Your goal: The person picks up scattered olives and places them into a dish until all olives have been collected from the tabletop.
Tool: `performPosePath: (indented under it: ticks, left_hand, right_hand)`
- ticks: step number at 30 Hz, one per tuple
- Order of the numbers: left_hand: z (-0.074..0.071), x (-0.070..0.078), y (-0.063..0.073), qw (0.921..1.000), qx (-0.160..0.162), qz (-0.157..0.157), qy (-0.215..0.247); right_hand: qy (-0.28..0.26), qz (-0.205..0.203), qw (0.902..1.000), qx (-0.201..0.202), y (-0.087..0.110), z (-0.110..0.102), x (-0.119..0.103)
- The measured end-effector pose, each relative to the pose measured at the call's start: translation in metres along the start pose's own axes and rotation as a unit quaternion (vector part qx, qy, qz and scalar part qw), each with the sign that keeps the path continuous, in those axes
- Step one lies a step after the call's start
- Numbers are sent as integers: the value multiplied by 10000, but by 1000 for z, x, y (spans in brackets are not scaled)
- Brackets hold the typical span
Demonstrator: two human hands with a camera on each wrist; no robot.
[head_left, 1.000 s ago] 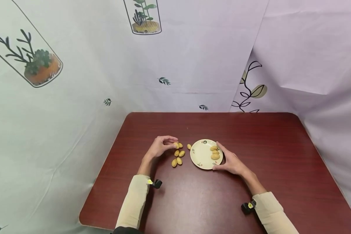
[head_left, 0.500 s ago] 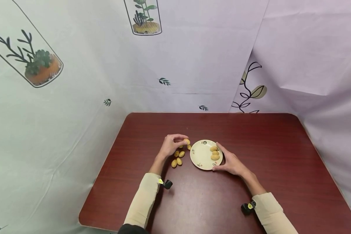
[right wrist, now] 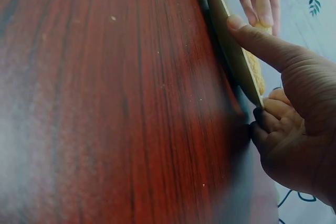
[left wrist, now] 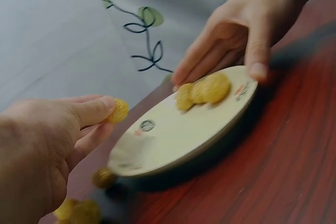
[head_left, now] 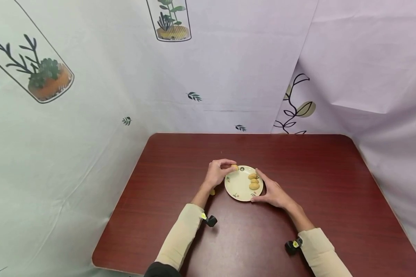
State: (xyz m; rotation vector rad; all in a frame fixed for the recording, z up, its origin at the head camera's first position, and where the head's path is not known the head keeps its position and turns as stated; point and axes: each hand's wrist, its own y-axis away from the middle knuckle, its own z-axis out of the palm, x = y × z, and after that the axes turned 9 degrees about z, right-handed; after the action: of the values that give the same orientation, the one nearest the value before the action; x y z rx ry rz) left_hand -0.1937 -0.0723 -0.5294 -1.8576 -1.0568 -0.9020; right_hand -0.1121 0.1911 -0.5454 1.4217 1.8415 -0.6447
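My left hand (head_left: 216,173) pinches a small yellow, bumpy, nut-like piece (left wrist: 119,111) between thumb and fingers. It hangs above the left rim of a round cream plate (head_left: 240,190) with small printed marks. On the plate's right side lie 3 more yellow pieces (head_left: 254,186) in a row. My right hand (head_left: 275,192) grips that side of the plate, thumb at the near rim and fingers at the far rim. Loose yellow pieces (left wrist: 79,211) lie on the table left of the plate, mostly hidden in the head view behind the left hand and wrist.
The dark red wooden table (head_left: 319,173) has rounded far corners. Pale cloth with plant prints (head_left: 211,69) hangs behind it and at the sides. A small black camera sits on each wrist, the left one (head_left: 211,221) nearer the plate's front.
Holding the yellow piece, my left hand has moved right from the loose pieces to above the plate's left rim. My right hand and the plate have stayed in place.
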Motion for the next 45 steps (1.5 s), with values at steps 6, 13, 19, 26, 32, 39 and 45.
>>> performPosePath:
  ticks: [6, 13, 19, 26, 32, 39, 45]
  left_hand:
    - [23, 3, -3, 9994, 339, -22, -74]
    - [45, 5, -4, 9968, 684, -74, -415]
    - [53, 8, -5, 9954, 824, -105, -468]
    - [60, 12, -4, 9951, 872, -205, -415]
    - [67, 11, 0, 9933, 875, -227, -726]
    - [71, 12, 1, 9923, 889, -251, -830]
    - [73, 11, 1, 9927, 841, -174, -843]
  right_hand:
    - [16, -49, 10000, 1, 0, 1, 0]
    - [37, 9, 10000, 14, 0, -1, -1]
    - [48, 23, 10000, 27, 0, -1, 0]
    - [40, -15, 10000, 76, 1, 0, 1]
    - [14, 8, 10000, 74, 1, 1, 1]
    - [10, 26, 10000, 55, 1, 1, 1]
    - [-23, 29, 10000, 58, 1, 0, 1]
